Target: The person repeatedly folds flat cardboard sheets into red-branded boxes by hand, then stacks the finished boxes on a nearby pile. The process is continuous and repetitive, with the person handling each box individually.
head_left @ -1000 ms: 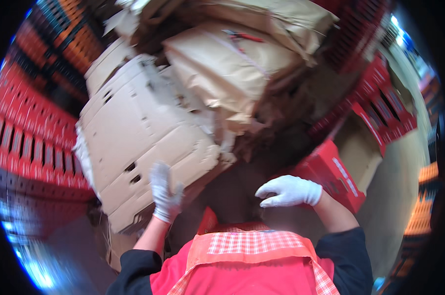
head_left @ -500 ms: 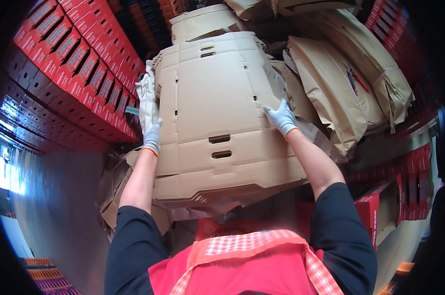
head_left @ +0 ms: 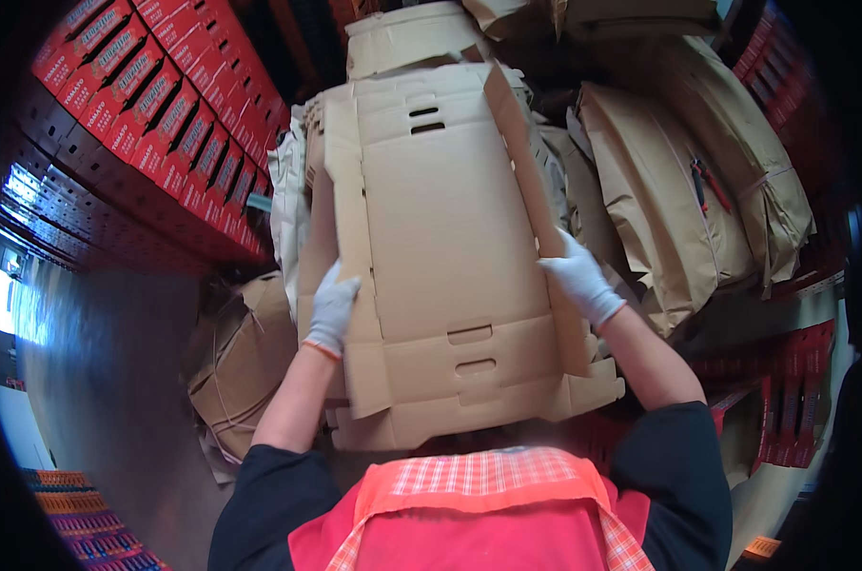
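A flat die-cut cardboard box blank with slot handles is held up in front of me, its side flaps bent inward. My left hand, in a white glove, grips its left flap. My right hand, also gloved in white, grips the right flap. More flat cardboard blanks lie stacked behind and under it. My red apron and dark sleeves fill the bottom of the view.
Stacked red printed cartons form a wall at the left. Brown paper-wrapped bundles lean at the right, another bundle lies low left. Red flat cartons stand at the lower right. Grey floor shows at the left.
Both hands have slid down the blank's sides toward me, and the side flaps have folded inward. One second ago the hands were off the cardboard.
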Action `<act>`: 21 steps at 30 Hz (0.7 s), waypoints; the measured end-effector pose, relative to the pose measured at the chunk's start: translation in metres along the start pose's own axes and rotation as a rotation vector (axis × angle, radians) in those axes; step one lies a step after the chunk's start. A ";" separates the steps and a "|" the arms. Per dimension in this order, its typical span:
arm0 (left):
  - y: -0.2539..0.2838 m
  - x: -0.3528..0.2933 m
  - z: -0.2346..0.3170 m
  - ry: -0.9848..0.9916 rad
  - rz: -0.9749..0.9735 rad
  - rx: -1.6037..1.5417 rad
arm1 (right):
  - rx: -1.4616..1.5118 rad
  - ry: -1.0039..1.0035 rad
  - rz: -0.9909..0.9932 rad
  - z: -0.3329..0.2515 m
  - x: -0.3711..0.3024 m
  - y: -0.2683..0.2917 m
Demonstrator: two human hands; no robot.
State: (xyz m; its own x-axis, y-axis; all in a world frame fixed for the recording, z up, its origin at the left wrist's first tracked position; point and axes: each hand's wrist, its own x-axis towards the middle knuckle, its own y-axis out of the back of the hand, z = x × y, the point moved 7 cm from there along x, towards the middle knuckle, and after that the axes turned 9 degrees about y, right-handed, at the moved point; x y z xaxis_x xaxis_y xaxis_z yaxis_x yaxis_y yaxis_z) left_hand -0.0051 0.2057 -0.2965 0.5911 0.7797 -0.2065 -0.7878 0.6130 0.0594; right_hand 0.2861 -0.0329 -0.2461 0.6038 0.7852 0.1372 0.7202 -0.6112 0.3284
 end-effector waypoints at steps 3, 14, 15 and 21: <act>-0.100 -0.013 0.013 -0.250 0.641 1.129 | -0.863 0.190 -0.035 -0.019 -0.024 -0.091; 0.036 -0.125 0.058 -1.002 -0.280 1.347 | -1.022 1.115 -0.413 -0.078 -0.042 0.058; 0.022 -0.125 0.053 -0.900 -0.485 1.337 | -1.000 1.318 -0.626 -0.079 -0.061 0.046; -0.010 -0.070 0.130 -0.719 -0.021 0.923 | -0.576 0.892 -0.387 -0.124 -0.025 0.012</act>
State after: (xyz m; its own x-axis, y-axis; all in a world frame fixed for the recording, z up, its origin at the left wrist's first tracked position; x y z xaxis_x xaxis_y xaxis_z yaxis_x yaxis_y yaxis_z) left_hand -0.0157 0.1616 -0.1552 0.7973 0.4794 0.3666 -0.5268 0.2565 0.8103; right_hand 0.2370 -0.0477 -0.1293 -0.2516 0.8430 0.4754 0.4021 -0.3558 0.8437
